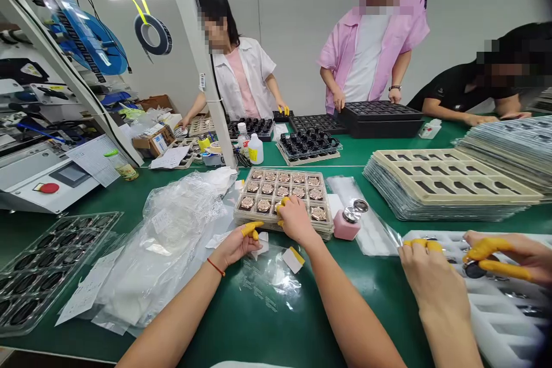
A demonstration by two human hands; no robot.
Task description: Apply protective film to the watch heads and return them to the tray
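My left hand (236, 245) rests on the green table (302, 322), fingers closed on a small white wipe (261, 244), with a yellow finger cot on the thumb. My right hand (294, 219) reaches over the near edge of a beige tray (326, 223) of round copper-coloured parts (318, 213). Its yellow-capped fingertips pinch a part in a front pocket; the hand hides most of that part. A clear plastic bag (267, 276) with a small white and yellow label (293, 259) lies flat between my forearms.
A pink dispenser bottle (347, 223) stands right of the tray. Crumpled clear bags (168, 241) and a black-pocket tray (38, 270) lie left. A co-worker's hands (431, 276) work over a white tray (509, 322) at right. Stacked trays (448, 184) and three people are across the table.
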